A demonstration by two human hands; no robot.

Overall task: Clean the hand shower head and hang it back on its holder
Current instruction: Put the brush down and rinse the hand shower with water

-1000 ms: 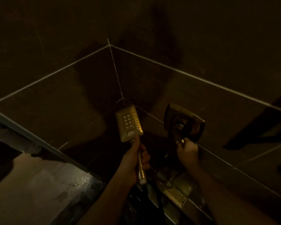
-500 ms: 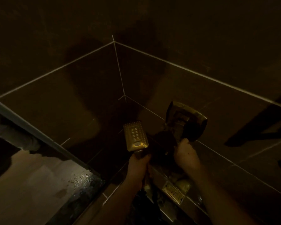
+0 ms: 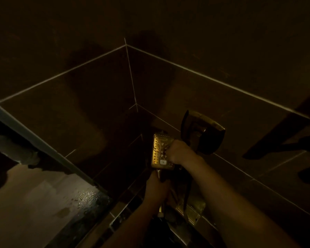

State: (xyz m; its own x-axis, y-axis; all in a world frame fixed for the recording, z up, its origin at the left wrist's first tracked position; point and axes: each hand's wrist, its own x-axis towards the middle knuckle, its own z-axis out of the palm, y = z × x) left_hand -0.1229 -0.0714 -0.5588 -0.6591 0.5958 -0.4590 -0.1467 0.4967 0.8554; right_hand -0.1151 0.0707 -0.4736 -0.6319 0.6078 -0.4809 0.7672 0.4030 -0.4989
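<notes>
Low in the dim corner of a dark-tiled shower, a person's two bare forearms reach forward. Their left hand (image 3: 157, 187) is wrapped around the slim metal handle of a rectangular, gold-lit hand shower head (image 3: 160, 152), holding it upright with its dotted spray face turned toward the camera. Their right hand (image 3: 180, 152) lies over the right side of that spray face, fingers curled against it; whether it holds a cloth or rubs with bare fingers cannot be told in this light. Just behind and to the right, a dark, shiny wall fitting (image 3: 202, 132) juts from the tiled wall (image 3: 222, 104); it may be the holder, though that is unclear. Lower left, a wet ledge (image 3: 86, 196) glistens with droplets.

Judging by this, cleaning is under way: the head is off the wall and being rubbed. Finishing the wipe and hanging it back remain.
</notes>
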